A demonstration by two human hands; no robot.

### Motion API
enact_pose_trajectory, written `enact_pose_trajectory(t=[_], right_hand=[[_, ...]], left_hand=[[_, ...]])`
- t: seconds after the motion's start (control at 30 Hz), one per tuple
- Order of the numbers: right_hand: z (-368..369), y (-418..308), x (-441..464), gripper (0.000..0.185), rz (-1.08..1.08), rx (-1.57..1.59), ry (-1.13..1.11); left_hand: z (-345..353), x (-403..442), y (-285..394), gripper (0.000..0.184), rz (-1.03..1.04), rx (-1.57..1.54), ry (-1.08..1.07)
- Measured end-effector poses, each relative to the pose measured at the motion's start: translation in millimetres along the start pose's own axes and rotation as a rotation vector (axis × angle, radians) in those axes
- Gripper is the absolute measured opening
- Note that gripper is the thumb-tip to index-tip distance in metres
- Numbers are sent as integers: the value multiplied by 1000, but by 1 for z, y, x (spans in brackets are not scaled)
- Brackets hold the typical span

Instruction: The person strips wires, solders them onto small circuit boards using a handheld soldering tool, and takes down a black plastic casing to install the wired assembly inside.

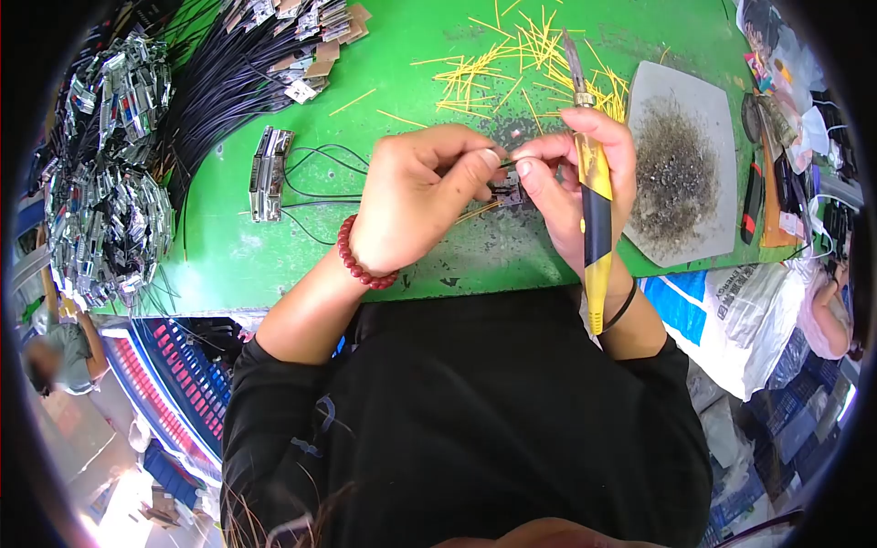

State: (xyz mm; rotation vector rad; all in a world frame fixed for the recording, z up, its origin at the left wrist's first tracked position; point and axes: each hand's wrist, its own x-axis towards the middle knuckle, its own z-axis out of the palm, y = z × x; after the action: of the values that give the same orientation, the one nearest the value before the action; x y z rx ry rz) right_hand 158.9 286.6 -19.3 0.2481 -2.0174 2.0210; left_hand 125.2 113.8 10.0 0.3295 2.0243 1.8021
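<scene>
My left hand (429, 187), with a red bead bracelet at its wrist, pinches something small and dark at the fingertips, perhaps a wire end. Close beside it, my right hand (585, 173) has thumb and index finger pinched toward the same spot. A yellow and black soldering iron (596, 196) rests in my right hand, its tip pointing up and away. Beneath the fingers lies a small dark part (509, 189), mostly covered. Black wires (324, 196) run left from my left hand toward a silvery connector stack (270, 173).
Yellow sticks (475, 78) lie scattered on the green table (274, 265). A grey slab (681, 164) with dark debris is at right, beside tools (752, 201). Black cables (228, 87) and metal connectors (110, 210) fill the left. Another person (68, 352) is at far left.
</scene>
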Motion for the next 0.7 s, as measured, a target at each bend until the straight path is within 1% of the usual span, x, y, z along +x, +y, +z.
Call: enact_pose_trajectory(t=[0.1,0.2,0.27,0.33,0.37,0.47,0.5,0.63,0.7], right_hand=[[0,1,-2,52,-2,-53,-7],[1,2,-2,51,-32,11,-32],[2,0,-2,45,13,39,25],[-2,1,-4,43,4,32,51],[-6,8,-6,42,-71,49,40],[-10,8,-9,43,-127,-5,8],[-14,8,-9,44,-142,-52,-54],[-12,7,-9,43,-162,-67,-66],[-10,5,-9,41,-133,-13,-49]], left_hand=[[1,-1,-2,9,33,-15,16],[1,-1,-1,9,52,-25,29],[4,-1,3,8,59,135,75],[6,-1,0,8,82,142,99],[6,-1,-2,8,109,153,123],[7,-1,-6,8,76,134,129],[7,-2,-6,8,72,132,127],[7,-3,-3,7,86,179,130],[8,-3,-5,7,75,182,124]])
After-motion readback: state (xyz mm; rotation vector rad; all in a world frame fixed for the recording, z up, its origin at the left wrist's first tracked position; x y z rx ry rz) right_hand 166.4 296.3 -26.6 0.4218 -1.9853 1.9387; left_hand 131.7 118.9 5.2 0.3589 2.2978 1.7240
